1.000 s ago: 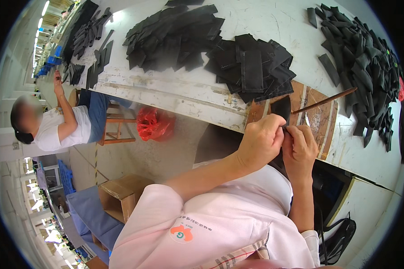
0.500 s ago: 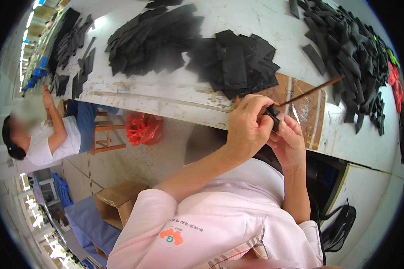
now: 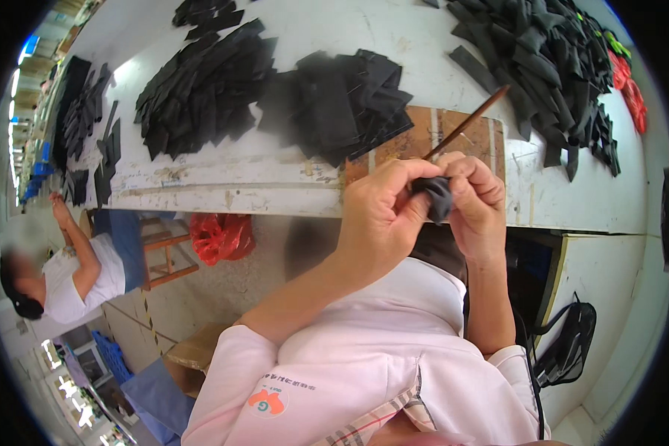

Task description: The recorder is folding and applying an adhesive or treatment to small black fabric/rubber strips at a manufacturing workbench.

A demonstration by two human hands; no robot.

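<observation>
Likely light, soft, slip-resistant | best pinched by folded edges | clamping black fabric piece (image 3: 440, 201) in fingers of left hand (image 3: 379, 215), 9 o'clock, and right hand (image 3: 479, 208), 3 o'clock

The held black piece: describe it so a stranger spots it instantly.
Find the white table, then the brown board at its near edge. There, between left hand and right hand, is the black piece: bunched and held, unlike the black heaps beyond.

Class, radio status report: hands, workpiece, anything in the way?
Left hand and right hand both pinching. Crumpled black fabric piece between them. Slim brown rod just beyond, lower end hidden; possible obstruction.
</observation>
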